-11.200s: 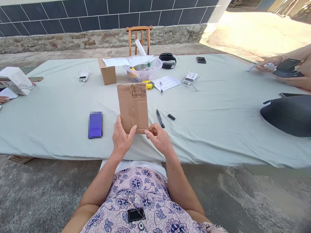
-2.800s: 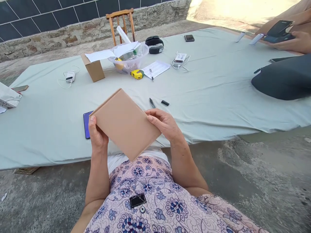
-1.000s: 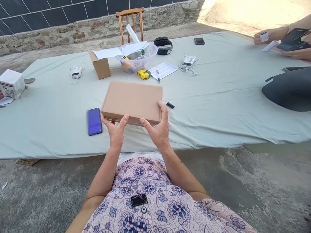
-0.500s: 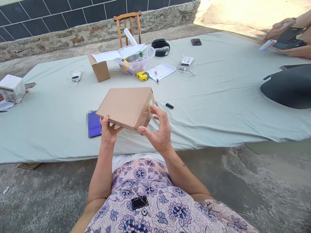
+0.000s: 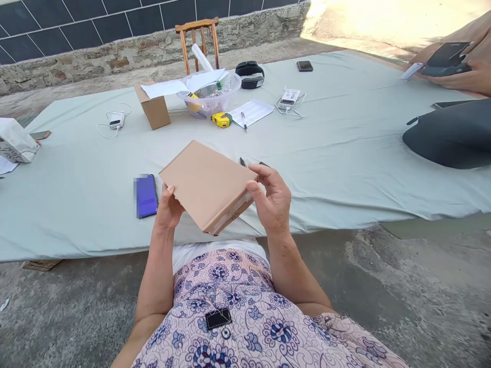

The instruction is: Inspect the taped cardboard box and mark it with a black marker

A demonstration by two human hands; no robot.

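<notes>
A brown cardboard box (image 5: 209, 184) is held up, tilted, above the near edge of the cloth-covered table. My left hand (image 5: 169, 209) grips its left side, with the thumb on the top edge and the other fingers underneath. At the right corner my right hand (image 5: 273, 199) pinches the box between thumb and fingers. A strip of clear tape shows on the side facing me. On the cloth left of my left hand lies a phone (image 5: 147, 197) with a blue screen. Behind the box's right corner a black pen (image 5: 243, 162) and a small dark object (image 5: 264, 164) are partly hidden.
Farther back are an open carton (image 5: 157, 113), a clear plastic basin (image 5: 209, 107), a yellow tape measure (image 5: 221, 119), a paper sheet (image 5: 253, 112) and a white power bank (image 5: 289, 98). A black bag (image 5: 452, 135) lies right, near another person's hand (image 5: 479, 76) holding a device.
The box has turned clockwise, its right corner swinging toward me. My right hand has moved right and closed on that corner; before, its fingers were spread against the side.
</notes>
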